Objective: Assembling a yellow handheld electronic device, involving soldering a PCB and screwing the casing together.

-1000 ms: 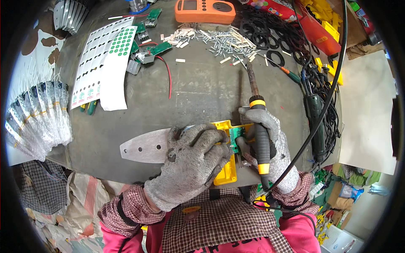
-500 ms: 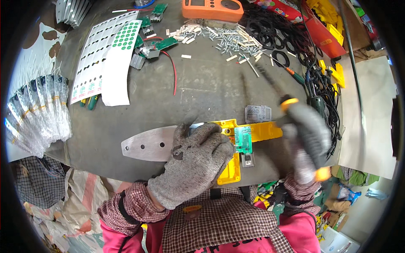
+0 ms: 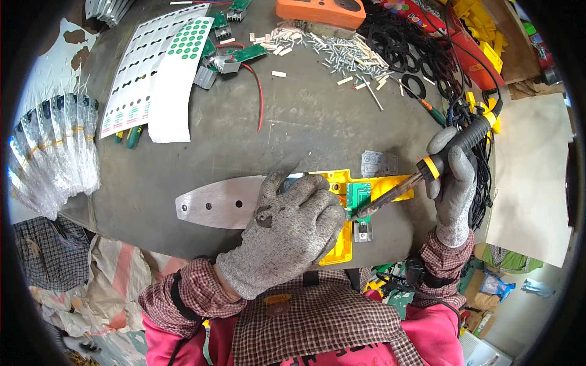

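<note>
In my gloved right hand [image 3: 456,195] is a soldering iron [image 3: 467,139] with a black and yellow handle. Its shaft slants down to the left, and the tip is at the lower right part of a small green circuit board [image 3: 358,196]. The board lies across an open yellow plastic housing [image 3: 345,247], with a small metal heat sink [image 3: 363,232] at its near edge. My gloved left hand [image 3: 290,222] rests over the housing's left part, fingers curled beside the board; what they pinch is hidden. From under this hand a tapered metal plate [image 3: 213,204] with holes extends left.
Beyond the housing lies a grey printed panel [image 3: 379,163]. Farther back are loose screws [image 3: 348,52], an orange meter [image 3: 320,11], more circuit boards [image 3: 226,61] and sticker sheets [image 3: 174,79]. Black cables [image 3: 482,183] run along the right edge; bagged parts [image 3: 55,152] lie left.
My right hand has brought the soldering iron round so its tip points down-left at the board; before, it was blurred in motion. My left hand stays on the housing. The view has shifted slightly.
</note>
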### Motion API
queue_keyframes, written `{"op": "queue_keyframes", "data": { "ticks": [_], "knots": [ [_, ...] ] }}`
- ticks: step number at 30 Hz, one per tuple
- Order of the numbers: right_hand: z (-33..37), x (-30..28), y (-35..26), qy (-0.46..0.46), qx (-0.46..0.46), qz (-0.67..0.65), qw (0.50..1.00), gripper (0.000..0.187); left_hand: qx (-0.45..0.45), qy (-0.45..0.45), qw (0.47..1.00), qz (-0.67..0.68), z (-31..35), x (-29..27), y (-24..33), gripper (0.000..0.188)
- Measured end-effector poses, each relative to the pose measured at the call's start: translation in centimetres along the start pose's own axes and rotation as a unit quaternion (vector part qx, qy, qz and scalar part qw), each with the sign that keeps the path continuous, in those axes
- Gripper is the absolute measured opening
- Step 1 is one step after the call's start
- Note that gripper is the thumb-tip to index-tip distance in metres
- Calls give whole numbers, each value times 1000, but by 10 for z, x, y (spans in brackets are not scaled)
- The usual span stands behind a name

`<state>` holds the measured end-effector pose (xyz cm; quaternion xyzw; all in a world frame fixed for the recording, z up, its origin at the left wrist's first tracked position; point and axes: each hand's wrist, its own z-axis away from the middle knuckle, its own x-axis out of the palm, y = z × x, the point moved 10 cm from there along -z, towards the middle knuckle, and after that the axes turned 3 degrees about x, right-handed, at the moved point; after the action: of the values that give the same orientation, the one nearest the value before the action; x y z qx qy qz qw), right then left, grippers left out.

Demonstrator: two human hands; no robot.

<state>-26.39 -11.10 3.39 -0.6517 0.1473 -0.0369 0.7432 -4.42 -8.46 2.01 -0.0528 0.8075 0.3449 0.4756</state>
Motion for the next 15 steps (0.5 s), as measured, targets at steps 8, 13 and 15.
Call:
{"op": "queue_keyframes", "data": {
  "ticks": [8, 13, 15],
  "knots": [
    [0, -5, 4, 7, 8, 12, 1000, 45, 6, -5, 1000, -11, -3, -1, 1, 27],
    [1, -5, 3, -18, -5, -1, 1000, 47, 30, 29, 999, -21, -3, -6, 6, 24],
    [2, -4, 4, -26, -1, 3, 1000, 48, 30, 28, 999, -21, -4, -6, 6, 24]
  ]
}}
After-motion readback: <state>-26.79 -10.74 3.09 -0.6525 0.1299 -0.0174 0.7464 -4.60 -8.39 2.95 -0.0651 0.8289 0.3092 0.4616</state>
